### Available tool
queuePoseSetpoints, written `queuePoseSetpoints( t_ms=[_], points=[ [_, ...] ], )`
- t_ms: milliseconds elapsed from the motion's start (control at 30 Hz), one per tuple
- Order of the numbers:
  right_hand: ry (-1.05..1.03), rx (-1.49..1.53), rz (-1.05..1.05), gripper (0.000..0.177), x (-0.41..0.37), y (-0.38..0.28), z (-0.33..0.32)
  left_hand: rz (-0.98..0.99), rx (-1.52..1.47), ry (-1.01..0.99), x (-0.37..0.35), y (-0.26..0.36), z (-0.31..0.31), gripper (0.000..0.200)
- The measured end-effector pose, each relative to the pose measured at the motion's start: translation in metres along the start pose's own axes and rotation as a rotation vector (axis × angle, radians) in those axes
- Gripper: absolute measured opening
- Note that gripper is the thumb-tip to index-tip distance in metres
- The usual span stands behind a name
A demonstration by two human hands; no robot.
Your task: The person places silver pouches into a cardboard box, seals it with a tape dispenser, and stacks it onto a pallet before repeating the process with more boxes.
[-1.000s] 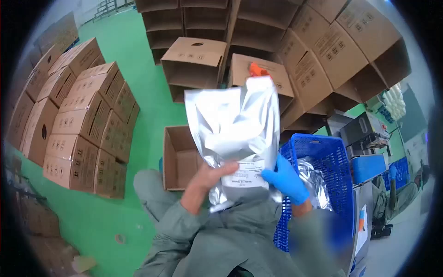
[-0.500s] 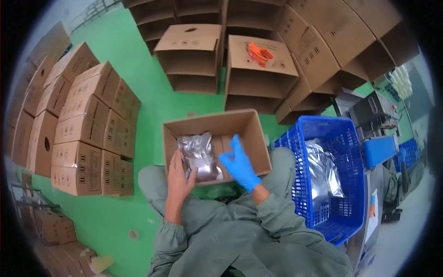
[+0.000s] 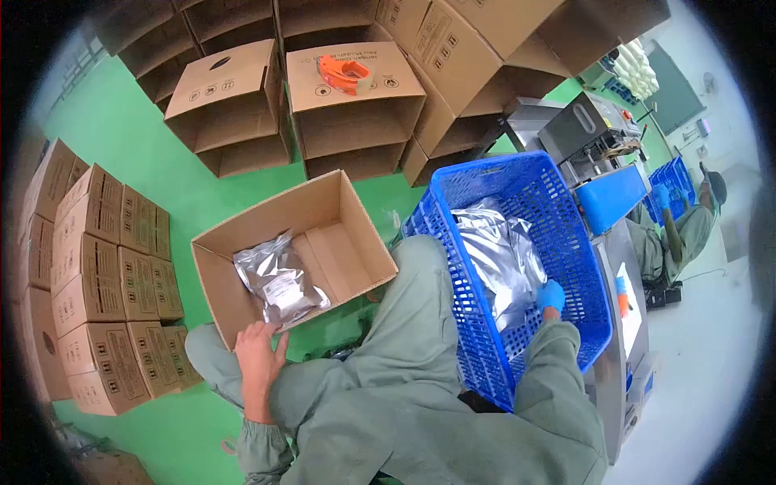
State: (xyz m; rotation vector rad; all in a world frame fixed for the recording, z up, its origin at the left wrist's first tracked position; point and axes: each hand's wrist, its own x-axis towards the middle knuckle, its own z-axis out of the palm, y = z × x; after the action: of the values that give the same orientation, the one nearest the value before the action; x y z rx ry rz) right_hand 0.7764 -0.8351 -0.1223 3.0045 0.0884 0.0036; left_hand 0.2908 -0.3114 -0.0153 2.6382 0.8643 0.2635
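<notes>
An upright cardboard box (image 3: 364, 234) with its top open stands before my legs. Inside, at its left, lies a silver foil bag (image 3: 283, 287) with a small pale label. My bare left hand (image 3: 260, 360) rests at the box's near-left rim, fingers stretched out and holding nothing. To the right, a blue plastic basket (image 3: 465, 303) holds shiny silver foil bags (image 3: 501, 259); they overlap, so I cannot count them. My right hand (image 3: 552, 296), in a blue glove, is down in the basket, closed at the right edge of a bag. Its fingertips are partly hidden.
Open cardboard boxes (image 3: 222, 93) are stacked ahead, with an orange tape dispenser (image 3: 346, 74) on one. Closed cartons (image 3: 101, 283) form a stack at the left. A metal machine (image 3: 586, 129) stands beyond the basket. Another person (image 3: 679, 234) is at the far right.
My right hand has moved from above the box to the bags in the basket. My left hand has shifted from beside the bag to the box's near rim. The view has turned right.
</notes>
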Motion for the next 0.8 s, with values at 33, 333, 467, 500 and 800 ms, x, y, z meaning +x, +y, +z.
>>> queuePoseSetpoints(
  t_ms=[33,333,467,500,800],
  points=[
    [0.002,-0.002,-0.007,0.026,0.001,-0.012,-0.015,-0.007,-0.002,0.003,0.003,0.005,-0.004,0.024],
    [0.208,0.633,-0.793,0.005,-0.094,-0.179,-0.323,0.049,-0.761,-0.199,0.059,0.085,-0.015,0.028],
    [0.291,1.083,-0.831,0.008,-0.167,-0.218,-0.388,0.194,-1.183,-0.482,0.086,0.130,0.000,0.061],
    [0.292,1.306,-0.826,0.009,-0.175,-0.228,-0.387,0.187,-1.180,-0.467,0.087,0.118,0.020,0.061],
    [-0.251,1.570,-1.105,0.076,-0.189,-0.399,-0.328,-0.102,-1.215,0.541,0.097,0.057,-0.091,0.034]
  ],
)
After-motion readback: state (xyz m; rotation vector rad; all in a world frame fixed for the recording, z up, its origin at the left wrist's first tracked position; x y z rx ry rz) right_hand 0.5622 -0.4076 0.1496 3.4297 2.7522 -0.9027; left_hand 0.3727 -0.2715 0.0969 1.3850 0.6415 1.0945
